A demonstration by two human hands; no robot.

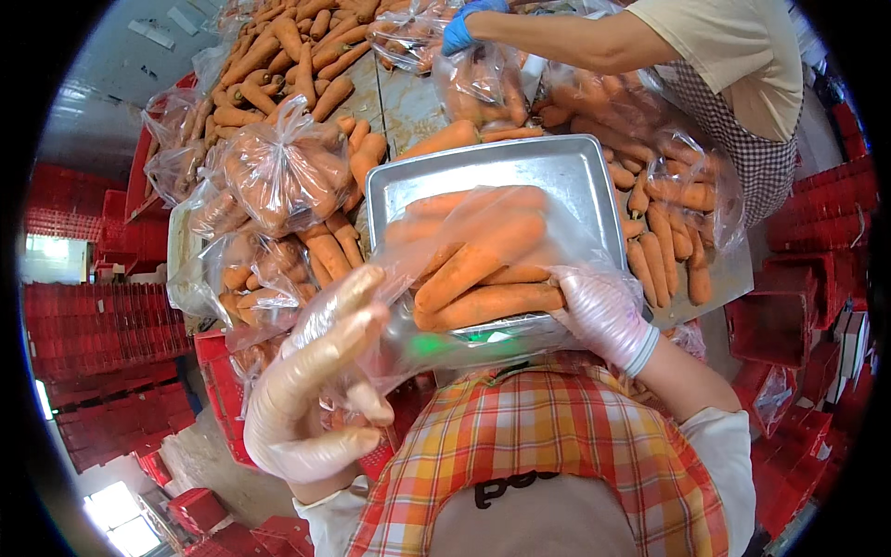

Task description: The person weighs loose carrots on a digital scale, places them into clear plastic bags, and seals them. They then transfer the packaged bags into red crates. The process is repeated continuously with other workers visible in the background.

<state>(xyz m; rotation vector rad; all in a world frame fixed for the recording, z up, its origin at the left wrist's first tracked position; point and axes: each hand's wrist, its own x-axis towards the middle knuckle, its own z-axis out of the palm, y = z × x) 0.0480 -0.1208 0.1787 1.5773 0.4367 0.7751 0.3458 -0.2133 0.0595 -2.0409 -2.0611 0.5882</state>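
A clear plastic bag (473, 202) with several large carrots (487, 268) lies over a rectangular metal tray (605, 181). In a thin clear glove, my right hand (602, 317) grips the bag at the right end of the carrots; its fingertips are partly hidden. My left hand (313, 390), gloved too, is raised at the left beside the bag's loose film. Its fingers are curved and apart, with nothing between them. Green lit digits (424, 344) show blurred through the film below the tray's near edge.
Tied bags of carrots (285, 174) crowd the left. Loose carrots (278, 63) are heaped at the back left, and more (668, 257) lie right of the tray. A co-worker's blue-gloved hand (463, 28) touches a bag opposite. Red crates (104, 334) stand on both sides.
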